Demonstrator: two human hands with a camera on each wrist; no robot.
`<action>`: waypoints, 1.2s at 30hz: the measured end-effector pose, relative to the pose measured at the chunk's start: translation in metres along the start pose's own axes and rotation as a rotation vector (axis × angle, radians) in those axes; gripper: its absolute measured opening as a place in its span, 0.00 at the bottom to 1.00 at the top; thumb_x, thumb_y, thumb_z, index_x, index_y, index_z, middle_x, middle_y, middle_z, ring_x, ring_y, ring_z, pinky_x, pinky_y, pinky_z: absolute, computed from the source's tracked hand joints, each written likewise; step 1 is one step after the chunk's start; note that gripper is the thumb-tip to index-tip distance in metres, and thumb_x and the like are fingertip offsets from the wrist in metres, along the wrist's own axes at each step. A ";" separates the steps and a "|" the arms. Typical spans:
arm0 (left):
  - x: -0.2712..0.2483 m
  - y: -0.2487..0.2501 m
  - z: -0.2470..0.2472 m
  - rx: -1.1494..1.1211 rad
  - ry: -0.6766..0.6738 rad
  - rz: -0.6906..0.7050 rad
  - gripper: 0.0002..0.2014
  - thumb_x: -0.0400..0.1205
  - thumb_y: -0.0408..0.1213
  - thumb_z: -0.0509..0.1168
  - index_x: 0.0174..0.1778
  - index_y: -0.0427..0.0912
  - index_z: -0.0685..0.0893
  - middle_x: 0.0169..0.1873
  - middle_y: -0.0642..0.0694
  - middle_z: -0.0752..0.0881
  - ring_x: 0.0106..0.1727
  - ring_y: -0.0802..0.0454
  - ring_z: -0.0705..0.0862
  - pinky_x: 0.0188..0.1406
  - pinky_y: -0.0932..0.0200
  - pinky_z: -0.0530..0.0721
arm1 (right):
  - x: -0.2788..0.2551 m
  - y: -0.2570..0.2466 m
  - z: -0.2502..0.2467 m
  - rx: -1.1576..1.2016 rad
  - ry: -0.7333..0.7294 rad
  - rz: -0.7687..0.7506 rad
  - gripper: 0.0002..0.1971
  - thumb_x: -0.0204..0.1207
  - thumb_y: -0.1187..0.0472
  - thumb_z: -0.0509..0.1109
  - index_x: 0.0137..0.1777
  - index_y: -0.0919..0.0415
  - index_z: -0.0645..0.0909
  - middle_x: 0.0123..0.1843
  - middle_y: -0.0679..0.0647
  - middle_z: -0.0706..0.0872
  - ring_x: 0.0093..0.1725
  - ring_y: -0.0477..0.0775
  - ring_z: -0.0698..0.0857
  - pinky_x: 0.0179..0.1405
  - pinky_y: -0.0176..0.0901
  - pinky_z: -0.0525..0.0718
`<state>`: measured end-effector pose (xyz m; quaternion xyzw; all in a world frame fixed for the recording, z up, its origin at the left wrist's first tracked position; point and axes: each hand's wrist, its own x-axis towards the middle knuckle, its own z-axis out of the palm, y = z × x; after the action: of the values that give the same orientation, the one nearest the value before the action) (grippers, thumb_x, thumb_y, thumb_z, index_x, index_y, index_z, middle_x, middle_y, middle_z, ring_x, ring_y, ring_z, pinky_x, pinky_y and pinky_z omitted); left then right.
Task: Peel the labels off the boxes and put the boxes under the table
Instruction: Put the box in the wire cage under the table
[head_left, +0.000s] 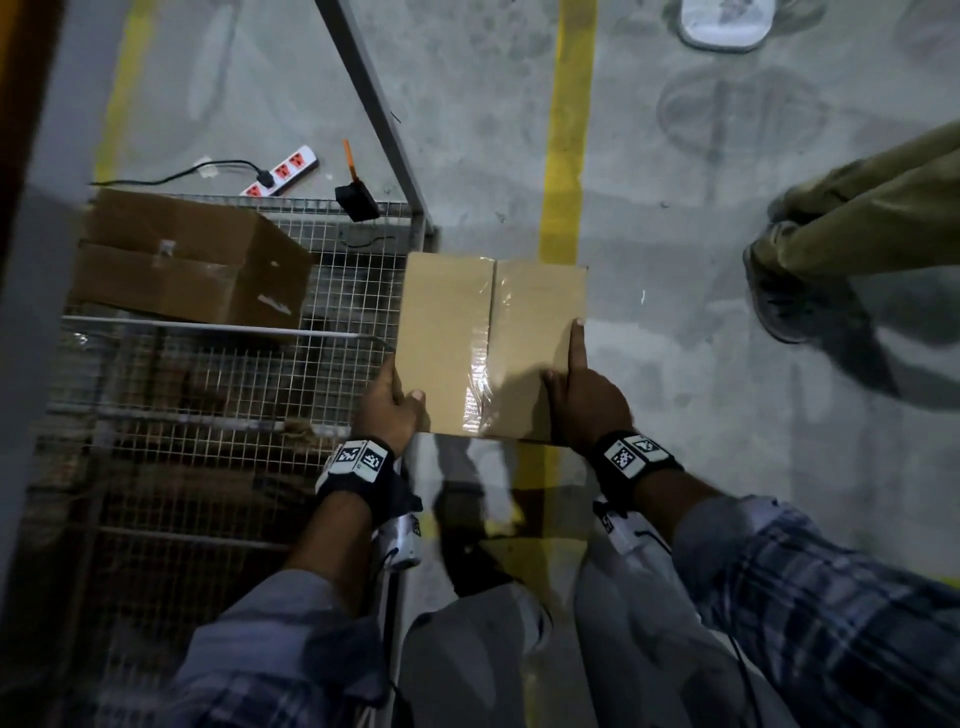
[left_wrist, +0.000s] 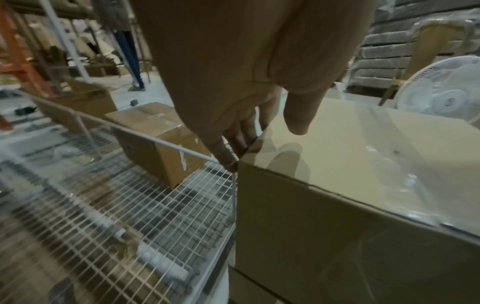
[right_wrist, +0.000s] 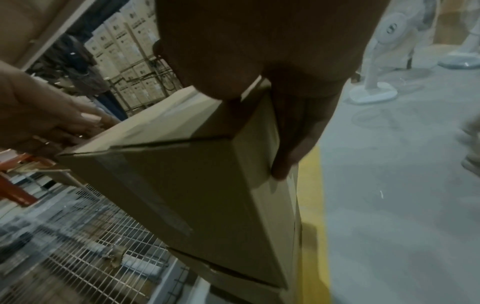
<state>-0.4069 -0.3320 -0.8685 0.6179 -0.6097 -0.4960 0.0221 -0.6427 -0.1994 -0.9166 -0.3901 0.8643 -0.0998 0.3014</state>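
Note:
I hold a plain cardboard box (head_left: 467, 332) at its near corners, just right of the wire-mesh table (head_left: 234, 415). My left hand (head_left: 387, 410) grips the near left corner, thumb on top and fingers down the side (left_wrist: 233, 144). On the near right corner my right hand (head_left: 587, 395) grips with the index finger stretched along the top edge and other fingers on the side (right_wrist: 285, 144). Clear tape runs along the box's top seam (head_left: 480, 374); no label shows on it. A second box (right_wrist: 233, 273) shows directly beneath the held one.
Another brown box (head_left: 182, 265) with white label scraps stands on the table's far part. A power strip (head_left: 280, 176) and a black device (head_left: 356, 200) lie beyond. A yellow floor line (head_left: 566, 145) runs ahead. Another person's leg and shoe (head_left: 810, 260) are at the right, a fan base (head_left: 724, 23) farther off.

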 end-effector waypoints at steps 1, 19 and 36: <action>-0.002 0.004 0.000 -0.002 0.036 -0.003 0.28 0.87 0.36 0.68 0.83 0.57 0.71 0.75 0.50 0.81 0.71 0.44 0.82 0.73 0.38 0.82 | -0.001 -0.002 -0.004 -0.004 -0.007 -0.007 0.42 0.90 0.37 0.53 0.92 0.47 0.31 0.47 0.62 0.89 0.44 0.69 0.88 0.44 0.60 0.87; -0.244 0.246 -0.140 -0.504 0.310 0.422 0.13 0.90 0.33 0.66 0.69 0.48 0.87 0.59 0.51 0.91 0.54 0.59 0.91 0.45 0.66 0.87 | -0.111 -0.157 -0.262 0.170 0.020 -0.253 0.27 0.91 0.41 0.58 0.82 0.58 0.75 0.70 0.66 0.87 0.72 0.69 0.83 0.68 0.58 0.82; -0.526 0.241 -0.270 -0.447 1.362 0.451 0.11 0.90 0.43 0.67 0.67 0.56 0.88 0.59 0.56 0.90 0.54 0.39 0.89 0.49 0.41 0.89 | -0.271 -0.355 -0.388 0.255 0.060 -1.066 0.16 0.87 0.49 0.66 0.68 0.53 0.87 0.57 0.57 0.94 0.55 0.60 0.91 0.54 0.56 0.89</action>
<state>-0.2867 -0.1418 -0.2709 0.6291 -0.4577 -0.0993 0.6204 -0.5175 -0.2651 -0.3423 -0.7313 0.5362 -0.3537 0.2294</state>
